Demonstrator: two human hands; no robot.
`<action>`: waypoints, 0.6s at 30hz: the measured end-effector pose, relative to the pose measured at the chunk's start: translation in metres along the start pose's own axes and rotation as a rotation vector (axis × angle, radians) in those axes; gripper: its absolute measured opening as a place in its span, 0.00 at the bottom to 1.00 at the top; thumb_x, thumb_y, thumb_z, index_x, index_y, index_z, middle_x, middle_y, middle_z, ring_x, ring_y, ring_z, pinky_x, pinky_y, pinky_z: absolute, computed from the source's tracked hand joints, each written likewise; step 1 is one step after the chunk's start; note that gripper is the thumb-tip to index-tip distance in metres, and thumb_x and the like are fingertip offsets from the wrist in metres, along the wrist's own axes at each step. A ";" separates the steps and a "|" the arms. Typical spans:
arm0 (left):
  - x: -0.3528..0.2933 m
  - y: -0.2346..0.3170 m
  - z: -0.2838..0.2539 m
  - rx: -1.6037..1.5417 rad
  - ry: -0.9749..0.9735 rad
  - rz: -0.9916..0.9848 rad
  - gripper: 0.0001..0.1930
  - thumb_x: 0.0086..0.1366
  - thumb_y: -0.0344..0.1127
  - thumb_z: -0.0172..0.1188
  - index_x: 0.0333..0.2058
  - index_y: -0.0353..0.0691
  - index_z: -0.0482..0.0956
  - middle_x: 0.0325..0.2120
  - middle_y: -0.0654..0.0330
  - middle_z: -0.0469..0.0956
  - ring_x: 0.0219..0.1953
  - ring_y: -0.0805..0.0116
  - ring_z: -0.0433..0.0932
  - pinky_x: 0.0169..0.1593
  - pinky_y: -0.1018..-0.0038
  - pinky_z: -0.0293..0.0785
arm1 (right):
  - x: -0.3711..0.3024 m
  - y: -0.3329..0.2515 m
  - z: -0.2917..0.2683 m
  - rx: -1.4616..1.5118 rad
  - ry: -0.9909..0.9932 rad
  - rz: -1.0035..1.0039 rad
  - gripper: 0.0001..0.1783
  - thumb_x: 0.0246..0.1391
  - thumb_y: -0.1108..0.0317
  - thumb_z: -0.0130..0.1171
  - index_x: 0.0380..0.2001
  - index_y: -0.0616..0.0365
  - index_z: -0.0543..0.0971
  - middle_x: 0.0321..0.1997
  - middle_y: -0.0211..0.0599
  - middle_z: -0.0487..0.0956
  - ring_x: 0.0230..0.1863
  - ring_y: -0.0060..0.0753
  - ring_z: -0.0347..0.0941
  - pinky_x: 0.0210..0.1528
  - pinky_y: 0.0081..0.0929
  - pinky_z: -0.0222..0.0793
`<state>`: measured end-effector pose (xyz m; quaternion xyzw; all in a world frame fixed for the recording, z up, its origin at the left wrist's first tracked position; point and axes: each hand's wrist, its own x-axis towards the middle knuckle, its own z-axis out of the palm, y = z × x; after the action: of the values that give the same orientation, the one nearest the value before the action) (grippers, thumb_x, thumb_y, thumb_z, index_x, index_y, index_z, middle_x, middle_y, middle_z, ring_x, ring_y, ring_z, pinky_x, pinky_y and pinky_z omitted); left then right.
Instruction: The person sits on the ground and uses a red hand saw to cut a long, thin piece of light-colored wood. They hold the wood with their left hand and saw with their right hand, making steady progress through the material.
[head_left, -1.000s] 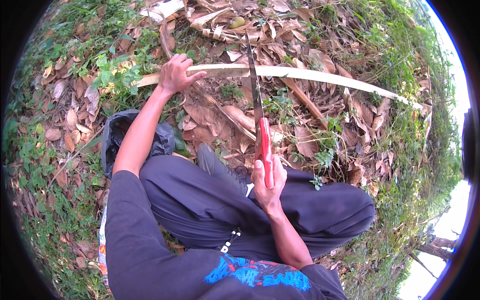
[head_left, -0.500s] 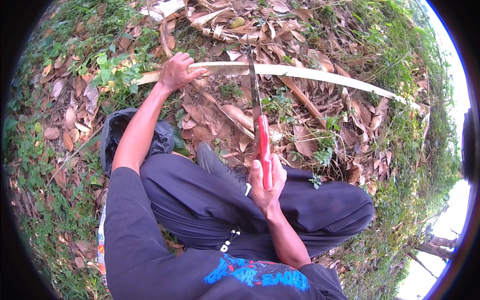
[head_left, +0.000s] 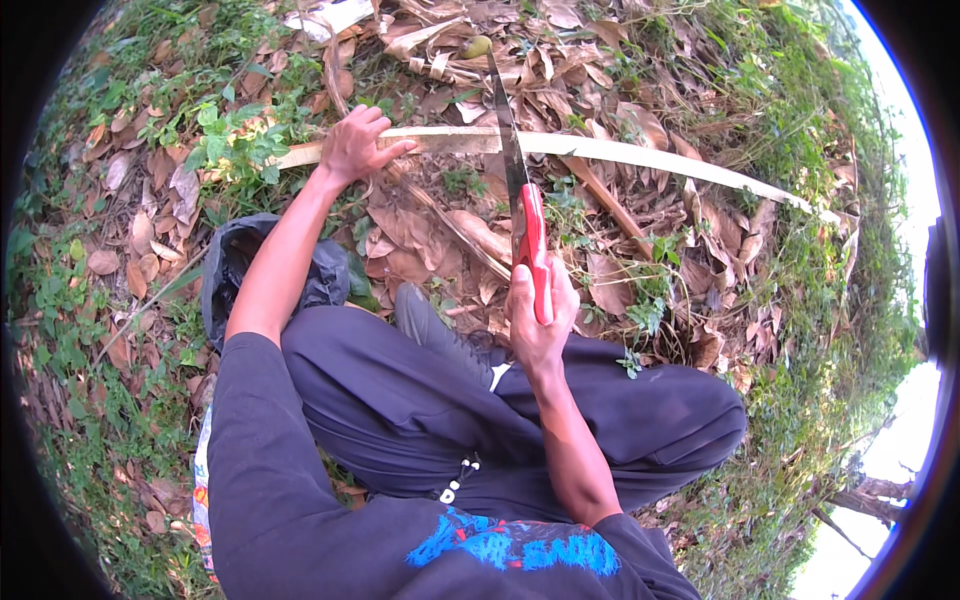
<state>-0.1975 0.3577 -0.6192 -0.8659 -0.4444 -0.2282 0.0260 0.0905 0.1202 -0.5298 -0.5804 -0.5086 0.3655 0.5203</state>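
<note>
A long pale wooden strip (head_left: 640,154) lies crosswise in front of me, its left part close to leafy weeds. My left hand (head_left: 353,146) is closed over the strip left of the middle, with the thumb pointing right along it. In my right hand (head_left: 541,305) is a hand saw (head_left: 511,135) with a red handle and a dark, narrow blade. The blade crosses the strip just right of the middle, and its tip points away from me. Whether the teeth have cut into the wood I cannot tell.
A black plastic bag (head_left: 236,265) stands under my left forearm. My bent legs and a dark shoe (head_left: 437,325) are close below. Dry leaves (head_left: 405,235) and a brown stick (head_left: 610,203) cover the ground. A small greenish fruit (head_left: 476,46) lies at the far side.
My right hand has pushed the saw away from me, so its handle is nearer the strip and the tip reaches farther. My left hand and the strip have barely moved.
</note>
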 end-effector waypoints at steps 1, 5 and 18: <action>-0.001 0.000 0.001 -0.003 0.004 -0.001 0.32 0.62 0.65 0.62 0.23 0.36 0.78 0.25 0.56 0.74 0.33 0.58 0.75 0.35 0.62 0.77 | 0.000 0.004 0.003 0.012 -0.004 0.013 0.09 0.67 0.66 0.57 0.37 0.61 0.74 0.19 0.21 0.69 0.17 0.11 0.62 0.20 0.15 0.58; -0.002 0.001 0.000 0.001 0.017 0.003 0.34 0.63 0.68 0.59 0.23 0.36 0.78 0.25 0.57 0.73 0.32 0.59 0.75 0.34 0.62 0.77 | -0.011 0.006 0.008 -0.005 0.026 0.046 0.09 0.65 0.68 0.59 0.34 0.62 0.73 0.17 0.26 0.67 0.17 0.16 0.60 0.20 0.21 0.58; -0.002 -0.006 0.002 -0.029 0.005 0.030 0.29 0.62 0.61 0.64 0.24 0.36 0.78 0.25 0.57 0.73 0.32 0.59 0.75 0.34 0.63 0.76 | -0.028 0.008 0.004 0.044 0.022 0.055 0.08 0.62 0.70 0.61 0.33 0.63 0.74 0.16 0.28 0.67 0.15 0.17 0.59 0.20 0.23 0.58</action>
<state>-0.2026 0.3605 -0.6232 -0.8722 -0.4280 -0.2362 0.0180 0.0827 0.0942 -0.5409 -0.5865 -0.4785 0.3846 0.5283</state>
